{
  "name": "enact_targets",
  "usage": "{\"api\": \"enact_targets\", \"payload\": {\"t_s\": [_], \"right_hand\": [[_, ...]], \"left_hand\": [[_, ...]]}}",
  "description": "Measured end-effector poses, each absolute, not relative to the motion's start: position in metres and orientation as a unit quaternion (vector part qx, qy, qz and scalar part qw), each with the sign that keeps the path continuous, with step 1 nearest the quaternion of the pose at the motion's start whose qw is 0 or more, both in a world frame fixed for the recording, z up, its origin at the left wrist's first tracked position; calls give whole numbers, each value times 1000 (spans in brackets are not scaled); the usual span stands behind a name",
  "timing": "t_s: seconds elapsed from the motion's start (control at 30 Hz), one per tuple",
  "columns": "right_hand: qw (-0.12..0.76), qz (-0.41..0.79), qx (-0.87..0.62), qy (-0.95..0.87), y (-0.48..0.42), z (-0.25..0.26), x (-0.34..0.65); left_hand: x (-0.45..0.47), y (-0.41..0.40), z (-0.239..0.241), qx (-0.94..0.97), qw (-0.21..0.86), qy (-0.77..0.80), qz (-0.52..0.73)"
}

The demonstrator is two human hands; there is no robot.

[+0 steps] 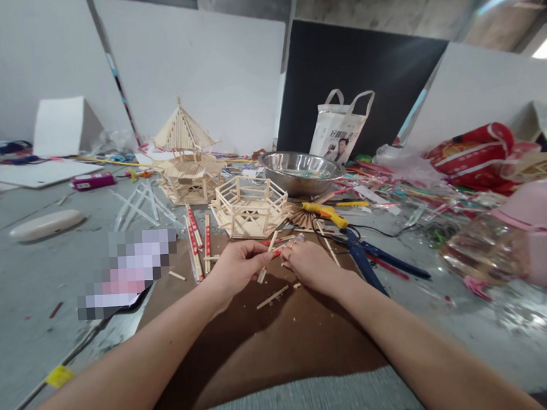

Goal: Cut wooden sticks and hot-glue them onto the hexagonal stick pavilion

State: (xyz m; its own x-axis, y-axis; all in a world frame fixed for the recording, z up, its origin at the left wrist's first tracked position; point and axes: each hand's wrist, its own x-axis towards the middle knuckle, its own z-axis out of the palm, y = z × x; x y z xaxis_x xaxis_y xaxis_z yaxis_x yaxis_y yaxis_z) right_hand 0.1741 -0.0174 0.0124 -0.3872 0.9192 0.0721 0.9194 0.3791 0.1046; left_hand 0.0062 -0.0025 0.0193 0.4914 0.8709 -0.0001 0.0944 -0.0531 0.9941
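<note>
My left hand (240,263) is closed in a pinch around a short pale wooden stick (268,259), which stands tilted between thumb and fingers. Close beside it, my right hand (308,263) has its fingers curled together; what they grip is hidden. A red-wrapped piece (279,251) shows at the fingertips of my right hand. Below both hands, a loose stick (272,297) lies on the brown board (263,352). Just beyond them stands a low many-sided stick frame (250,209) with railings.
Behind at left stands a stick pavilion (183,154) with a pointed roof. Wrapped chopsticks (195,243) lie left of my hands, near a phone (130,270). At right are a yellow-handled glue gun (324,213), blue-handled cutters (368,264), a metal bowl (302,173) and a pink-lidded bottle (486,243).
</note>
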Motion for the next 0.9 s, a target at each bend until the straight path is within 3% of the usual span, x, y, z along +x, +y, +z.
{"api": "enact_targets", "payload": {"t_s": [0.1,0.23,0.33,0.63,0.9], "right_hand": [[123,38,-589,-798,-20,14,174],[398,312,-588,-631,-24,18,171],[502,459,-553,-482,-29,21,165],[563,581,-478,-342,-38,23,149],[568,582,-479,-329,-41,25,146]], "left_hand": [[7,-4,19,648,573,376,334],[7,-4,16,665,554,379,327],[8,-4,13,686,530,378,324],[11,-7,11,714,497,385,308],[12,-8,14,721,485,395,299]]}}
